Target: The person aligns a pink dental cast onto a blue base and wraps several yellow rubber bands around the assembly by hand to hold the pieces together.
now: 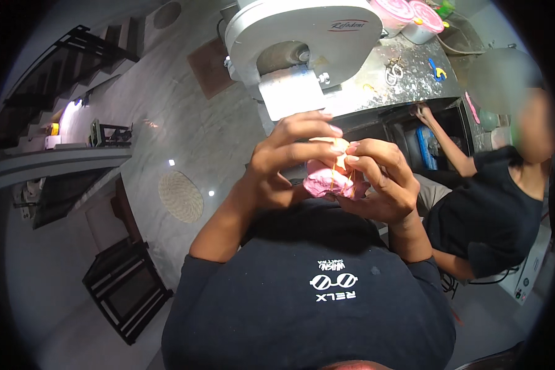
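Pink block (320, 180) is in front of the white machine (345, 49), held in narrow grip between our left hand (283, 157) and right hand (390, 180). We seem to adjust it; next move calls for gentle pressure.

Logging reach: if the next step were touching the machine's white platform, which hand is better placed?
Probably the left hand: it is nearer the white platform, just below it in view. The right hand is farther off, and both hold the pink plaster-like piece.
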Motion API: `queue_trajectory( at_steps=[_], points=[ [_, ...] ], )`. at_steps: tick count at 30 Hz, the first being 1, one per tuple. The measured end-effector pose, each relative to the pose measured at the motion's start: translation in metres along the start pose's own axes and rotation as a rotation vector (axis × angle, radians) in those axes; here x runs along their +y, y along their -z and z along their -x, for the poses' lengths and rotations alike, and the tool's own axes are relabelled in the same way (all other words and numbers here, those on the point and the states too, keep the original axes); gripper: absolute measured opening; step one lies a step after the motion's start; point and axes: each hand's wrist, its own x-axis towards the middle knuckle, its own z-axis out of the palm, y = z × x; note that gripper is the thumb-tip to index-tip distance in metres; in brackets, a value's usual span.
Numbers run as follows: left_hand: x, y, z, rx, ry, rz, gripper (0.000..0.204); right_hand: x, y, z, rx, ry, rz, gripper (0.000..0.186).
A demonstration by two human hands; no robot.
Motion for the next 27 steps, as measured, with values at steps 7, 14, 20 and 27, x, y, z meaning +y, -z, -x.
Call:
queue_trajectory(
  at_steps=[7,14,20,27],
  points=[
    [0.027,-0.001,-0.001,0.004,-0.019,-0.22,0.037,0.005,0.01,-0.016,-0.107,0.114,-0.051,0.057],
    [0.03,-0.016,0.003,0.134,-0.035,-0.151,0.038,0.012,0.016,-0.019,-0.167,0.14,-0.079,0.057],
    [0.035,-0.025,0.002,0.175,-0.033,-0.19,0.036,0.014,0.025,-0.021,-0.2,0.152,-0.121,0.056],
    [0.053,-0.034,-0.005,0.229,0.04,-0.14,0.039,0.017,0.03,-0.024,-0.185,0.097,-0.22,0.057]
  ],
)
